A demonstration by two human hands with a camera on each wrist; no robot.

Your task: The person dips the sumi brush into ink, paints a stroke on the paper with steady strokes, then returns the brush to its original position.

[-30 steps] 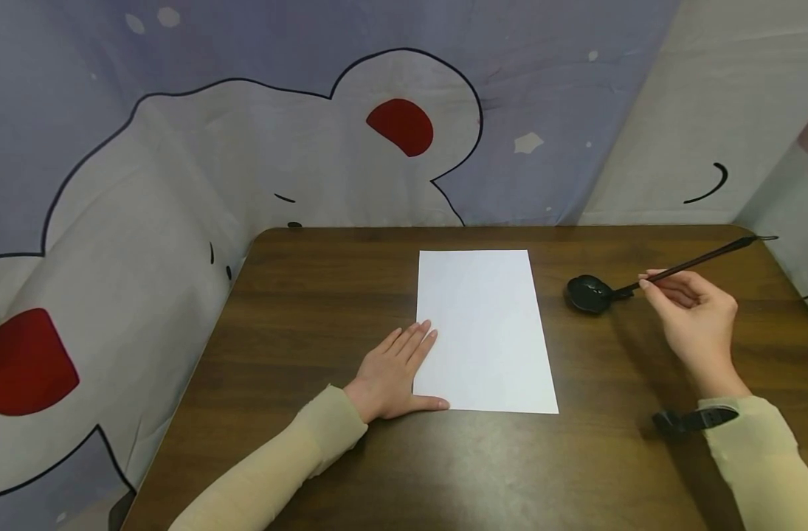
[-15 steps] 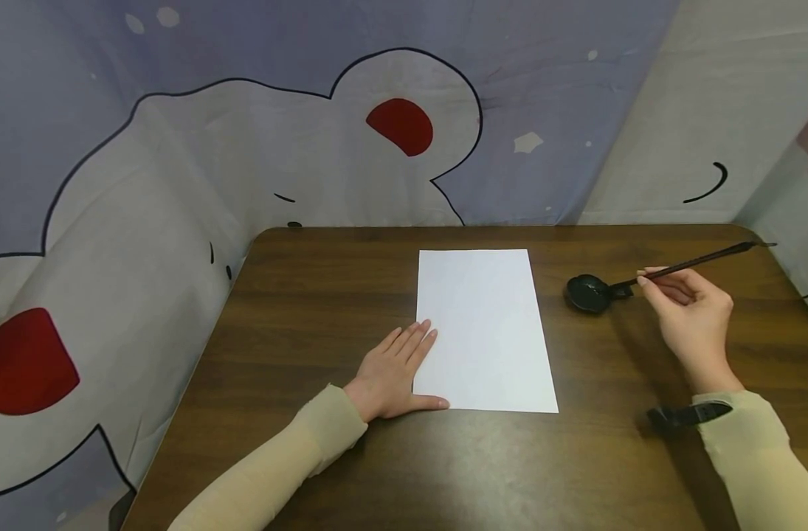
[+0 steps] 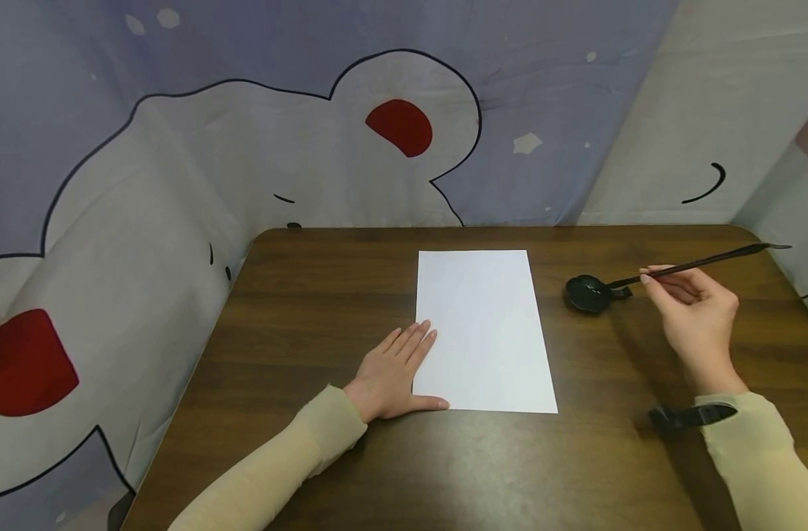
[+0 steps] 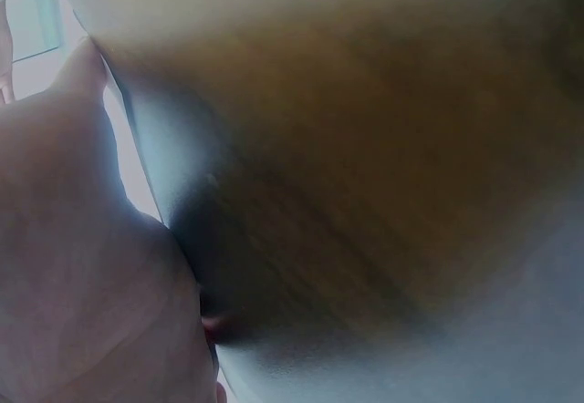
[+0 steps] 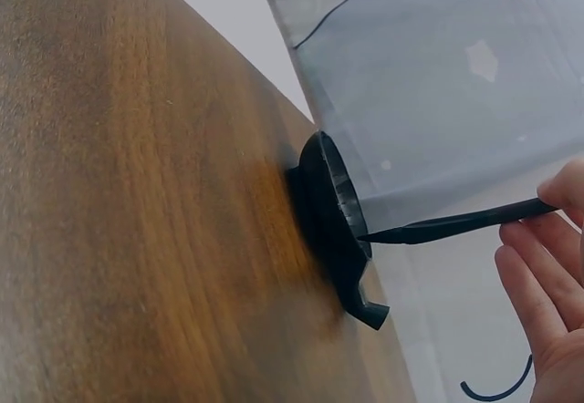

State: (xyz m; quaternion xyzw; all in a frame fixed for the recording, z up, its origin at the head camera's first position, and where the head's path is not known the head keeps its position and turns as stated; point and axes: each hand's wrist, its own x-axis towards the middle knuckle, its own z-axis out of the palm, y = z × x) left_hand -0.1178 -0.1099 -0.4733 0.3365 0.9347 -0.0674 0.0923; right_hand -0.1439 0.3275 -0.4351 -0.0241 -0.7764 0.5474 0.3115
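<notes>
My left hand (image 3: 390,376) lies flat with fingers spread over the lower left edge of a white sheet of paper (image 3: 486,332). In the right hand (image 3: 702,317), thumb and fingers pinch a dark writing brush (image 3: 722,256) by its shaft, its looped end pointing up to the right. A small black ink dish (image 3: 586,295) with a short handle stands on the table right of the paper. In the right wrist view the pointed tip of the brush (image 5: 456,225) meets the near rim of the ink dish (image 5: 328,202). The left wrist view shows mostly the hand (image 4: 91,266), close and blurred.
The brown wooden table (image 3: 297,295) reaches to a printed cloth (image 3: 244,147) hanging behind and on the left. A dark wrist strap (image 3: 692,417) sits at the right sleeve cuff.
The brush's looped end has dipped slightly and shifted right, and its tip has slid a little along the ink dish's handle side. Left hand and paper stay put.
</notes>
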